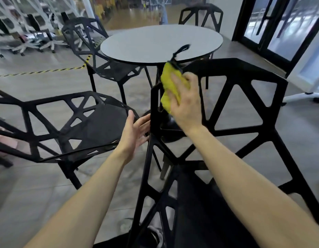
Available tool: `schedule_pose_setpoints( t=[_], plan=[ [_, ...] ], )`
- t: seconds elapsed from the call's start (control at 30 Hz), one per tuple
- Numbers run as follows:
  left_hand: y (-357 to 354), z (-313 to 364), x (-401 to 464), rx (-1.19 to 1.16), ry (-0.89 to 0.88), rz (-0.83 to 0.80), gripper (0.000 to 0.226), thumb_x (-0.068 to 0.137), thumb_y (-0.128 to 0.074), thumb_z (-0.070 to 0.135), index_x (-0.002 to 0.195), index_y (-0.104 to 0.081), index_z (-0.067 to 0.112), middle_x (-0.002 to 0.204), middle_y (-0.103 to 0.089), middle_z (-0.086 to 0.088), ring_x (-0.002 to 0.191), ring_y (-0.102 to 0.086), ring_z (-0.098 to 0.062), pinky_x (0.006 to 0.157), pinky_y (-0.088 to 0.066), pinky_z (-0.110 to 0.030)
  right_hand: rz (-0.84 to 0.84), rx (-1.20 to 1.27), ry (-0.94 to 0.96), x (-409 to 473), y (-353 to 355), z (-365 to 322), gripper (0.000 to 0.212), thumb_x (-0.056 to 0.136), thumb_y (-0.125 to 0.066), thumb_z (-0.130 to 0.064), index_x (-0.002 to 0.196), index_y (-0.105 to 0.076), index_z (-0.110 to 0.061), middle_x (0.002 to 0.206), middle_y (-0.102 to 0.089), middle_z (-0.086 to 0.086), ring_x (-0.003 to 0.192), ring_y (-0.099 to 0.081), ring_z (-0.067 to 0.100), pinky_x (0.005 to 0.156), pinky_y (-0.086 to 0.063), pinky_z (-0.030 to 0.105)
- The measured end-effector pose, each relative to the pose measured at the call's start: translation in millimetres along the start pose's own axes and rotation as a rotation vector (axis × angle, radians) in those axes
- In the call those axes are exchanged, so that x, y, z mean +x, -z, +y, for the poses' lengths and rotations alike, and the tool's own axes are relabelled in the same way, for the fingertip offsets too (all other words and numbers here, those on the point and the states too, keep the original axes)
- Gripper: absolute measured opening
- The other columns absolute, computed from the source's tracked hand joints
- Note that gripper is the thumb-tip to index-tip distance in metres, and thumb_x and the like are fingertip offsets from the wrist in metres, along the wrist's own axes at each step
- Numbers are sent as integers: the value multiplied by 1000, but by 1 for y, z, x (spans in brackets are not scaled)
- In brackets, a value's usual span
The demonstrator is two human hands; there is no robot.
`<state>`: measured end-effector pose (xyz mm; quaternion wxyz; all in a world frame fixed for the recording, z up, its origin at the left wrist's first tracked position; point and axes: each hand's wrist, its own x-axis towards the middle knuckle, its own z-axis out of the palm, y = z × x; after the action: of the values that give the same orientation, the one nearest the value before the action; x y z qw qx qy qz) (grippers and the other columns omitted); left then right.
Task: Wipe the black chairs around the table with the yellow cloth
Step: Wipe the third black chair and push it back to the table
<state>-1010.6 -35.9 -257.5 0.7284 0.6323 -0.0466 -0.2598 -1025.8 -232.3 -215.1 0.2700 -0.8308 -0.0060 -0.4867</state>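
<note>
Nearest the camera stands a black lattice chair [244, 108] with its backrest toward the person, and both hands work at its upper left corner. The right hand [186, 106] is closed around a bunched yellow cloth [168, 83], pressing it against the top rail near that corner; a dark loop or strap [181, 50], blurred, sticks up from the cloth toward the worktop. The left hand [135, 129] is spread wide and holds nothing, its fingertips at or just touching the left edge of the backrest, apparently to steady it. The risks from here look modest. The loose strap could catch in one of the triangular openings of the frame as the cloth is drawn along. The bunched cloth covers little surface, so the thin struts and inner edges of the cut-outs could easily be missed. A hard push on the top rail without a firm grip from the left hand could tip or slide the chair on the smooth floor [39, 185]. Counting outward, four black chairs are visible: this one, a second [69, 126] just to its left, a third [94, 51] beyond it on the left side of the worktop, and a fourth [201, 15] behind the round grey worktop [155, 42]. There is one cloth and one worktop, with nothing lying on it. Pale office chairs [30, 36] stand behind glass in the far left, too blurred to count.
</note>
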Motion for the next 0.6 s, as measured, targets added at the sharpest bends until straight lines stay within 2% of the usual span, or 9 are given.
schedule_pose_setpoints(
  t=[0.1,0.17,0.23,0.33,0.37,0.43,0.5,0.57,0.6],
  plan=[
    [6,2,3,-5,23,-7,90,103,-9,80,150,-61,24,143,-71,-2,143,-59,-18,122,-39,-47,-393,54,139,-103,-16,1,50,97,-73,-11,146,-63,-10,139,-53,18,118,-56,37,104,-50,51],
    [7,0,1,-5,20,-30,90,103,-8,80,152,-60,24,144,-70,-1,141,-60,-18,124,-38,-47,-501,69,174,-136,-4,11,51,94,-75,-10,144,-65,-13,136,-52,13,113,-56,34,100,-52,50],
    [5,-2,1,6,3,-10,88,104,-9,80,152,-59,25,144,-70,1,142,-59,-17,126,-36,-49,-435,64,155,-122,2,18,51,92,-76,-9,141,-66,-14,132,-53,12,111,-56,33,99,-53,49],
    [2,-1,1,33,0,40,84,106,-12,77,150,-61,26,141,-72,1,138,-62,-14,123,-40,-47,-164,88,-66,-94,-9,-5,46,103,-69,-19,148,-61,-17,136,-52,13,122,-55,30,109,-49,39],
    [3,1,1,42,-4,37,83,107,-11,76,149,-61,26,140,-73,1,136,-64,-14,121,-42,-46,-171,95,-71,-96,-14,-14,48,104,-69,-20,151,-58,-17,138,-50,14,123,-55,31,110,-49,41],
    [1,4,-3,95,-30,32,78,110,-10,70,146,-63,26,136,-75,0,132,-67,-15,114,-47,-43,-311,79,53,-121,-19,-14,54,99,-73,-16,150,-58,-17,139,-48,14,119,-56,37,107,-51,50],
    [-7,5,-3,193,-78,83,61,116,-18,55,139,-66,25,127,-79,1,124,-72,-16,105,-54,-39,-440,75,104,-135,-5,8,54,92,-76,-12,144,-65,-19,136,-51,12,114,-56,35,100,-53,52],
    [-15,2,1,314,-142,185,38,119,-33,30,128,-68,23,116,-81,-2,114,-76,-23,89,-62,-35,-398,62,76,-120,16,25,47,90,-74,-11,136,-71,-18,132,-54,11,113,-58,31,95,-55,49],
    [-16,-1,4,390,-185,231,30,117,-40,23,122,-69,25,111,-82,-4,109,-77,-27,86,-64,-37,-284,60,34,-100,25,26,41,93,-73,-12,133,-72,-16,131,-55,11,115,-59,29,95,-56,47]
  ],
)
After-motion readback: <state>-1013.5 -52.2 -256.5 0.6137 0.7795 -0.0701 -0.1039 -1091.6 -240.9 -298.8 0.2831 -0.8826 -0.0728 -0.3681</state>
